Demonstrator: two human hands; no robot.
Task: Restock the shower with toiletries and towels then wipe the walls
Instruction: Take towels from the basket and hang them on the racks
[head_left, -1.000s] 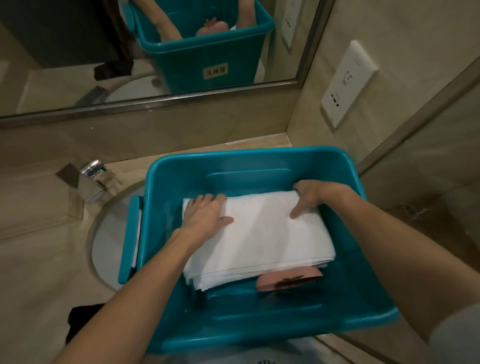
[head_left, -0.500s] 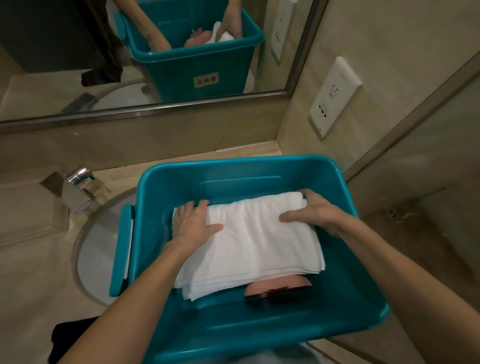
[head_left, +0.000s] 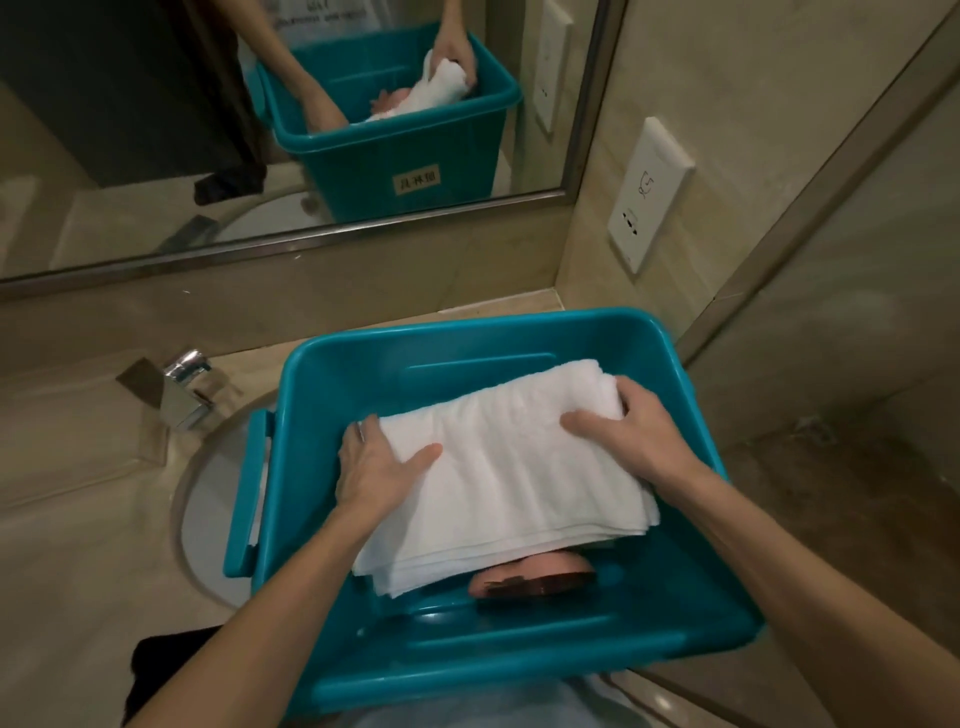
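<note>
Inside the teal bin (head_left: 467, 326), set on the counter (head_left: 62, 571) partly over the sink (head_left: 208, 499): a stack of folded white towels (head_left: 509, 478), gripped at both ends and tilted, far end higher. Left hand (head_left: 374, 473) at the stack's left edge, thumb flat on top, fingers (head_left: 362, 430) curled round the edge and under. Right hand (head_left: 634, 431) at the far right corner, thumb across the top, fingers (head_left: 631, 396) wrapped over the side of the folds. Peeking out under the stack's near edge, a pink item (head_left: 535, 577), kind unclear. Left of the bin, a chrome faucet (head_left: 182, 389); behind, a mirror (head_left: 156, 130) repeating bin, towels and arms.
</note>
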